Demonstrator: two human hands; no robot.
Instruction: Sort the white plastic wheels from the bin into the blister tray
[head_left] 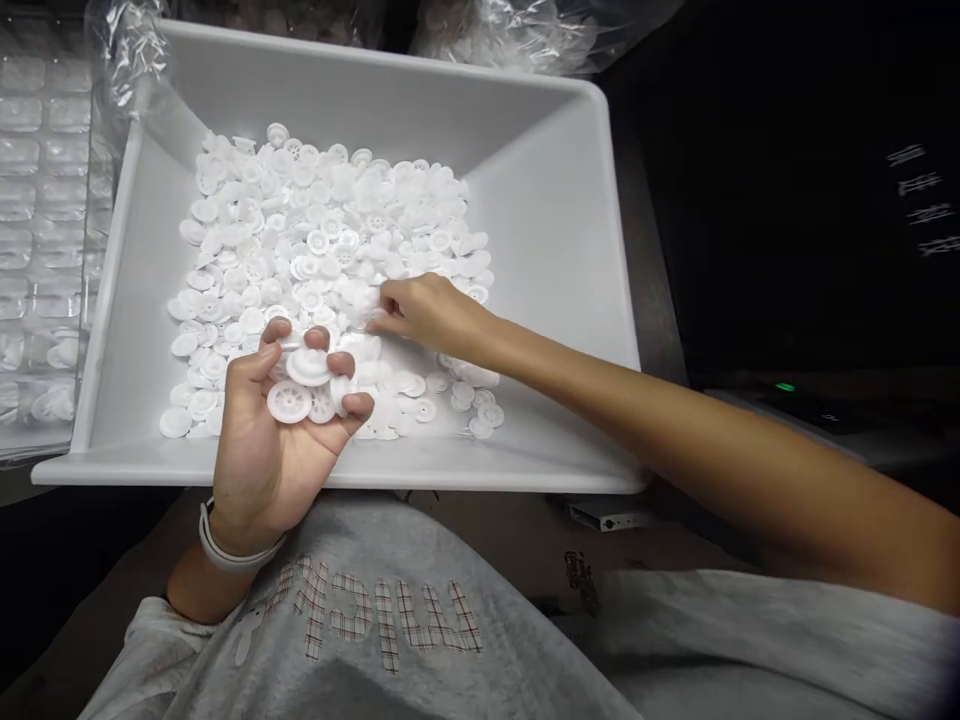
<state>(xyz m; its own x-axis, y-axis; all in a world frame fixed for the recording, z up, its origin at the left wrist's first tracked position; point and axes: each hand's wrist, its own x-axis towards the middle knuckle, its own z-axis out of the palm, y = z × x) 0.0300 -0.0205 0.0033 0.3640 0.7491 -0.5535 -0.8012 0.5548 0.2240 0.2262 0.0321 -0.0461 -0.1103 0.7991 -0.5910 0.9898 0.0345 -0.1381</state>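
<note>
My left hand [274, 430], palm up near the front rim, is closed around several small white plastic wheels [290, 401]. They are round with raised hubs, and some show spokes. My right hand [427, 312] reaches in from the right, its fingers curled down into the pile of white wheels [315, 240]. Motion blurs that spot, and what lies between its fingertips cannot be made out. Both hands are over a large pale grey bin [555, 200], where the pile spreads across the left and middle of the floor.
Clear plastic trays with pockets [45, 220] stand left of the bin, some pockets holding white pieces. A clear plastic bag [131, 60] hangs over the back left corner. More bags [525, 35] lie behind. A dark screen [795, 180] stands at the right.
</note>
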